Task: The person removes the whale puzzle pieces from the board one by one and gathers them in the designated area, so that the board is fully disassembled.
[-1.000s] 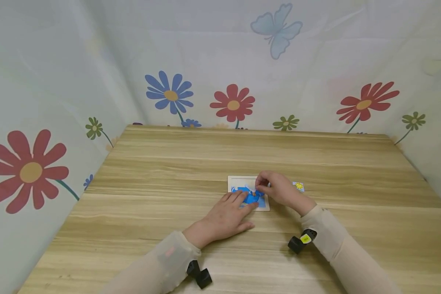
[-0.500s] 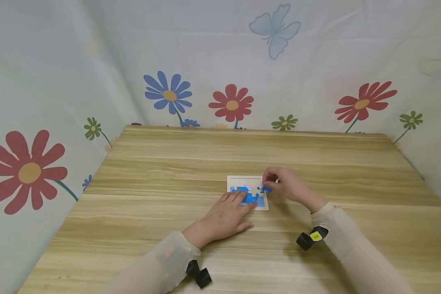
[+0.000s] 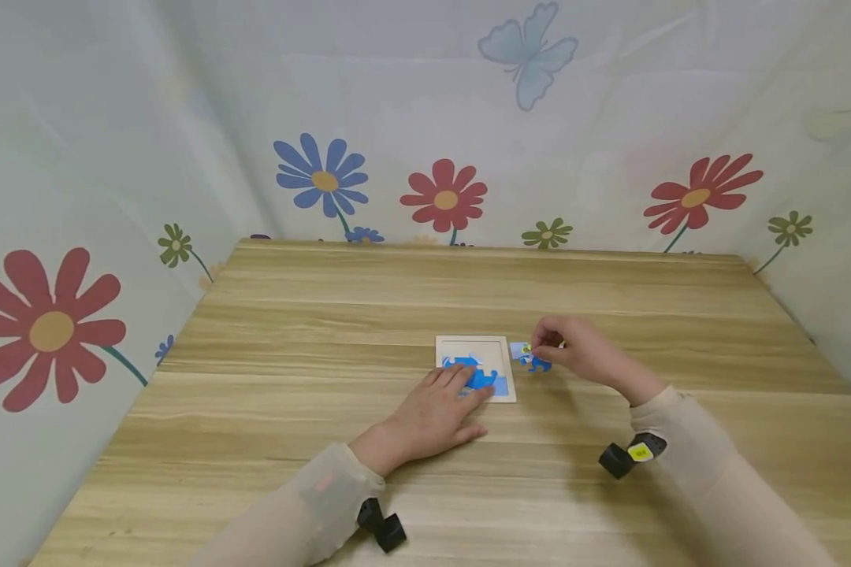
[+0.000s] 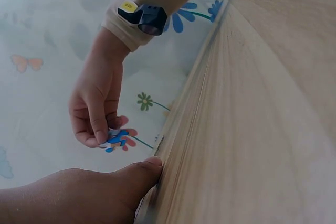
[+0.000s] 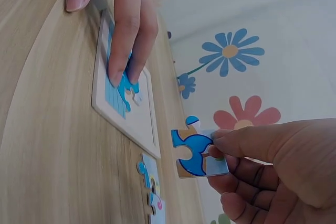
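A small white-framed puzzle tray (image 3: pixel 475 340) lies on the table with blue picture pieces fitted in its lower part. My left hand (image 3: pixel 436 413) rests on the tray, its outstretched fingers pressing on the blue puzzle pieces (image 5: pixel 127 86). Just right of the tray, my right hand (image 3: pixel 581 350) pinches a jigsaw piece (image 5: pixel 197 150) between thumb and fingers. That piece is blue, brown and pale blue, with a round knob. In the right wrist view it is raised above the table. The left wrist view shows the same piece (image 4: pixel 116 140) at my right fingertips.
Loose jigsaw pieces (image 5: pixel 149 174) lie on the wooden table (image 3: pixel 312 339) beside the tray, partly behind my right hand in the head view. A flower-printed curtain (image 3: pixel 369 94) stands along the table's back and sides. Each wrist wears a small black camera (image 3: pixel 615 461).
My right hand has moved right, away from the tray, carrying the jigsaw piece out of it. A gap shows in the picture there. My left hand stays in place.
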{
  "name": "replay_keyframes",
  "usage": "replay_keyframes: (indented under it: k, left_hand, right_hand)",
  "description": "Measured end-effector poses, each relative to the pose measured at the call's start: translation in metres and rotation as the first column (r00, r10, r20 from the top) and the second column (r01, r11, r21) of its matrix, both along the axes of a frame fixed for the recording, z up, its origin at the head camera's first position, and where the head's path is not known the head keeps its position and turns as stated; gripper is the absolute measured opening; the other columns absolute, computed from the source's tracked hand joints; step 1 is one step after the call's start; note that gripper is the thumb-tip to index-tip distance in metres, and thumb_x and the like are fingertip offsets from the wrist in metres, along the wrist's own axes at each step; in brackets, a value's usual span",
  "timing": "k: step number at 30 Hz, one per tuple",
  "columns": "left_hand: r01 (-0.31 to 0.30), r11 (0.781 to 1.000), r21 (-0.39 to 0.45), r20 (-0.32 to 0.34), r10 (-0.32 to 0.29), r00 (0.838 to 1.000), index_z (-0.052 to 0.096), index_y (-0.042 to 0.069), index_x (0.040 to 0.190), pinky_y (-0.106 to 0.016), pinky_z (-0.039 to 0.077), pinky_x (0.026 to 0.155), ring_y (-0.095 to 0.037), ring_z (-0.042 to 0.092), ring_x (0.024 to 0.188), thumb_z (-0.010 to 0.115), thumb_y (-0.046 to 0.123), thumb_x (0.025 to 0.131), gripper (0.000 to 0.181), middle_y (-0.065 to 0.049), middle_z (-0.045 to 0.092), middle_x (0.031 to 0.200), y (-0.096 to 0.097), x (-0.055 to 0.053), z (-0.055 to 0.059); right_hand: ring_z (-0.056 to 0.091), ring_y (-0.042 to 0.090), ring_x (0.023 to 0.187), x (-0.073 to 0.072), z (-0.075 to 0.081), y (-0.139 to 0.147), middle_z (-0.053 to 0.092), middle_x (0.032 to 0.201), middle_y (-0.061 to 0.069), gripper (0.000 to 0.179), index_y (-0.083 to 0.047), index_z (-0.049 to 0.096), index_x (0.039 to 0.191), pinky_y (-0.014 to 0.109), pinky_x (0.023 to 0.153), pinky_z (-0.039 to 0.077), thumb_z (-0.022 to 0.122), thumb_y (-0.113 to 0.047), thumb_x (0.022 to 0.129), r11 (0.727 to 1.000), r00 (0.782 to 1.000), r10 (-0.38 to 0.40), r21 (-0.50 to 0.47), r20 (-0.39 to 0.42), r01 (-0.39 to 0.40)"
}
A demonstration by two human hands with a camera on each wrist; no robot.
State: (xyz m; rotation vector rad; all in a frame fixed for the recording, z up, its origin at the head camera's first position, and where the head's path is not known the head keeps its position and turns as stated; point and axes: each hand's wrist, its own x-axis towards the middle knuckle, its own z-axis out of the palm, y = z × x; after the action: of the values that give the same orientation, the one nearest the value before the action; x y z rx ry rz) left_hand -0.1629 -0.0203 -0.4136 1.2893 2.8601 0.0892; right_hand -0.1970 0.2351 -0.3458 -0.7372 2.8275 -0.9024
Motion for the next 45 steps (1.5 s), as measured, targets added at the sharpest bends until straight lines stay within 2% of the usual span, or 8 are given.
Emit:
replay_keyframes:
  k: [9, 18, 29, 40, 45]
  left_hand:
    - [0.002, 1.000, 0.011, -0.024, -0.002, 1.000, 0.044, 0.025, 0.145, -0.046, 0.033, 0.114, -0.029, 0.038, 0.139, 0.046, 0.054, 0.096, 0.056, -0.013, 0.041, 0.150, 0.000, 0.001, -0.001]
    - [-0.004, 1.000, 0.001, -0.010, 0.004, 1.000, 0.043, 0.025, 0.145, -0.046, 0.032, 0.115, -0.029, 0.037, 0.140, 0.045, 0.055, 0.096, 0.057, -0.012, 0.039, 0.151, 0.000, 0.000, -0.001]
    - [-0.003, 1.000, 0.006, -0.006, 0.003, 1.000, 0.043, 0.025, 0.145, -0.045, 0.031, 0.115, -0.029, 0.036, 0.141, 0.045, 0.054, 0.096, 0.057, -0.013, 0.038, 0.152, 0.000, 0.001, 0.001]
    - [-0.001, 1.000, 0.009, -0.024, 0.001, 1.000, 0.044, 0.025, 0.145, -0.045, 0.033, 0.114, -0.028, 0.037, 0.140, 0.046, 0.054, 0.096, 0.057, -0.012, 0.039, 0.151, 0.000, 0.001, 0.001]
    - [0.005, 1.000, 0.013, -0.032, -0.005, 0.999, 0.044, 0.025, 0.144, -0.045, 0.033, 0.114, -0.028, 0.038, 0.139, 0.046, 0.054, 0.096, 0.056, -0.012, 0.041, 0.150, 0.000, 0.001, 0.000]
  right_hand:
    - [0.051, 0.007, 0.069, 0.006, -0.001, 0.020, 0.061, 0.075, -0.001, 0.005, -0.007, 0.063, 0.085, 0.021, 0.062, 0.043, 0.065, -0.004, 0.089, 0.999, 0.999, -0.009, 0.033, 0.051, 0.008]
    - [0.051, 0.006, 0.069, 0.008, -0.005, 0.035, 0.063, 0.077, 0.001, 0.005, -0.003, 0.063, 0.086, 0.020, 0.062, 0.044, 0.064, -0.006, 0.090, 0.999, 0.992, -0.019, 0.028, 0.121, 0.016]
    - [0.046, 0.001, 0.064, 0.007, -0.015, 0.048, 0.061, 0.073, 0.001, 0.005, -0.002, 0.063, 0.082, 0.019, 0.058, 0.041, 0.065, 0.000, 0.087, 1.000, 0.991, 0.004, 0.026, 0.133, -0.007]
    - [0.048, 0.001, 0.065, 0.002, -0.028, 0.057, 0.063, 0.075, 0.002, 0.005, -0.002, 0.063, 0.083, 0.018, 0.059, 0.042, 0.063, 0.001, 0.087, 0.999, 0.988, -0.021, 0.036, 0.154, 0.016]
    - [0.049, 0.003, 0.067, 0.002, -0.032, 0.058, 0.063, 0.075, 0.003, 0.005, -0.002, 0.063, 0.084, 0.019, 0.060, 0.043, 0.064, 0.000, 0.088, 0.999, 0.990, -0.037, 0.030, 0.137, 0.033]
